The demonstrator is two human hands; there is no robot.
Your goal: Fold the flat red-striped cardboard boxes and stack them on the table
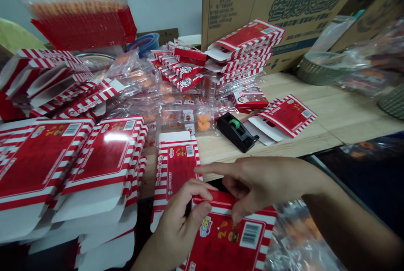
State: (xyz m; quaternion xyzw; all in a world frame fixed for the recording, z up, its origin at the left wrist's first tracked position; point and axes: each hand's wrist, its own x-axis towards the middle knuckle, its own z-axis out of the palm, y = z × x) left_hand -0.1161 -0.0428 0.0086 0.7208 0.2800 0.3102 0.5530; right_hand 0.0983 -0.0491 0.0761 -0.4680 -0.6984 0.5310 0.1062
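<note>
Counter: the wooden counter (315, 109) runs across the view, piled high right now.
Back: printed cardboard boxes (271, 6) lean in at 1 o'clock.
Stacks: flat red-and-white cartons (104, 157) pile up at 8 o'clock.
Middle: clear packets of orange sweets (202, 121) spread around 12 o'clock, and a black tape dispenser (236, 132) sits at 3 o'clock.
In play: a red striped carton (227, 241) at 6 o'clock, barcode panel up, its top edge being worked.
Left hand (176, 224): grasping that edge, thumb and fingers pinched.
Right hand (252, 182): index finger stretched out, thumb down on the carton; grip strength, cannot tell.
</note>
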